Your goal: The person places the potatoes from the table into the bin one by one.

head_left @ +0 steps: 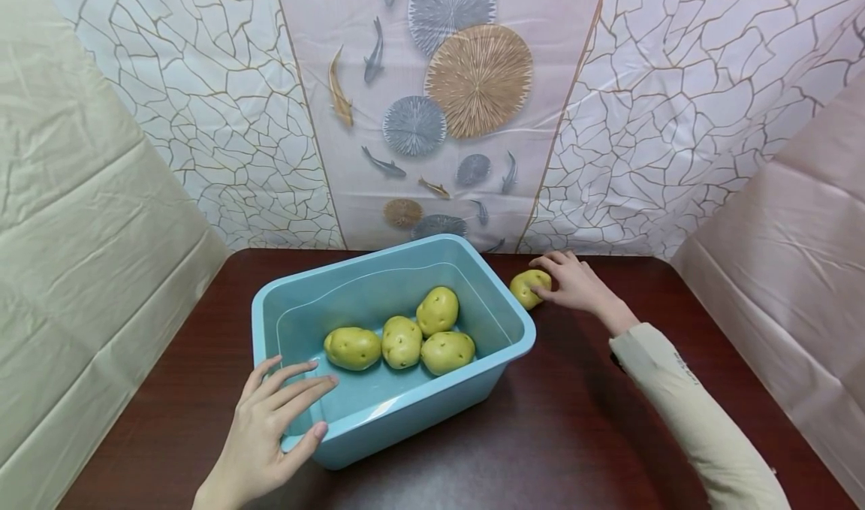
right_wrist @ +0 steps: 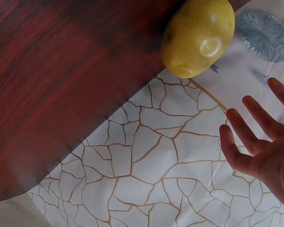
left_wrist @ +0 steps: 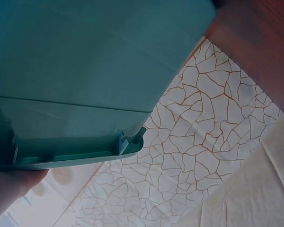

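Observation:
A light blue plastic bin stands on the dark red-brown table, with several yellow potatoes lying inside it. At the bin's near left corner is my left hand, its fingers spread over the rim and its thumb along the near edge. One more potato lies on the table just right of the bin. My right hand reaches over beside that potato, fingers spread. In the right wrist view a gap shows between the right fingers and the potato. The left wrist view shows mostly the bin's outer wall.
Behind the table hangs a patterned cloth with fish and round motifs. Plain pale cloths flank it, one on the left and one on the right.

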{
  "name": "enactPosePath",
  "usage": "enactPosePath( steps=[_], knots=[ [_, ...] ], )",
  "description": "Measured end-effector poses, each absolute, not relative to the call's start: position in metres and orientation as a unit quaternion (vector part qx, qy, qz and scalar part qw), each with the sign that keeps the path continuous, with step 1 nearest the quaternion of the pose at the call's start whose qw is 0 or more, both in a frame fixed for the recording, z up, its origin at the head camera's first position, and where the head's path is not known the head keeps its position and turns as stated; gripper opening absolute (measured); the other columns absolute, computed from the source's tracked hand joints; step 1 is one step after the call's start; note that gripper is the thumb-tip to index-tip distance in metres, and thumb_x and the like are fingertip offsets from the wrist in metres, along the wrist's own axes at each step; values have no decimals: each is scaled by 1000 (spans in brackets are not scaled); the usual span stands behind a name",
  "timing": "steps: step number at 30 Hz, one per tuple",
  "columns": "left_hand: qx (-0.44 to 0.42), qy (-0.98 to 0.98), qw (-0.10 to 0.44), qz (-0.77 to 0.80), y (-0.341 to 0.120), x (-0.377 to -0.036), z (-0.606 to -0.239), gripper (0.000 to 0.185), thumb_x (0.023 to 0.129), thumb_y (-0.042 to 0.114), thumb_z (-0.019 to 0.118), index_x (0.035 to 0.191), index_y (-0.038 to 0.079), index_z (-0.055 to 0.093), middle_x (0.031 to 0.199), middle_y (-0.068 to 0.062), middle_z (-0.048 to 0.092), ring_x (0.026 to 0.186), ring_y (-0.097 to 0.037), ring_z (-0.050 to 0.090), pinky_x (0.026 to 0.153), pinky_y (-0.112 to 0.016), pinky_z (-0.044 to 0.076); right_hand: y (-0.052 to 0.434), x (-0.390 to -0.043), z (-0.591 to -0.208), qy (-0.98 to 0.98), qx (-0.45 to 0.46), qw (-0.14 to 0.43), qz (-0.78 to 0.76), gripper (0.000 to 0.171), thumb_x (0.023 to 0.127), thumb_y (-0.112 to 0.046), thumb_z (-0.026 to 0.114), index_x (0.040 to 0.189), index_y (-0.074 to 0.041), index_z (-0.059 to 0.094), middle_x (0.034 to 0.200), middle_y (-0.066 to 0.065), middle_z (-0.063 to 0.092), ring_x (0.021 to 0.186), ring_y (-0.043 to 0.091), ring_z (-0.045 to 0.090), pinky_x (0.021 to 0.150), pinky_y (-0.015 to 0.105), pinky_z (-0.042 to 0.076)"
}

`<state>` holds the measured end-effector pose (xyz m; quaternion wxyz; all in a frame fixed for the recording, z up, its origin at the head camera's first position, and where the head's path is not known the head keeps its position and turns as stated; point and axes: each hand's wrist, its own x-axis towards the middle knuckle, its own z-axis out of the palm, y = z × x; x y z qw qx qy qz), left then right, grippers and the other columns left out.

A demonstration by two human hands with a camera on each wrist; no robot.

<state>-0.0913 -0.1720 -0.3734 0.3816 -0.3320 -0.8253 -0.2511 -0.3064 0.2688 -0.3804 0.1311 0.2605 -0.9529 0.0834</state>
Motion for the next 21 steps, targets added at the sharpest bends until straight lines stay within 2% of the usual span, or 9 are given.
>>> enactPosePath(
  steps=[6, 12, 21],
  knots=[
    [-329, -827, 380, -250, -172, -91, -373, 37, 89, 40, 44, 107, 16, 66, 95, 2, 68, 102, -19, 54, 103, -37, 21, 267, -306, -384, -951, 260, 137, 93, 44, 76, -32, 65, 113, -8, 57, 113, 15, 54, 95, 35, 47, 66, 50, 40],
    [-326, -830, 377, -251, -172, -90, -373, 36, 89, 40, 45, 107, 17, 65, 96, 2, 68, 102, -19, 54, 103, -37, 21, 267, -310, -388, -963, 235, 100, 87, 47, 76, -35, 66, 116, -10, 56, 117, 15, 53, 99, 34, 46, 70, 49, 39],
    [-327, -829, 378, -251, -172, -91, -374, 36, 89, 40, 45, 107, 17, 65, 96, 2, 68, 101, -19, 54, 103, -38, 21, 267, -314, -395, -968, 222, 79, 87, 49, 77, -37, 65, 117, -12, 56, 117, 14, 51, 99, 32, 45, 69, 45, 38]
  ],
)
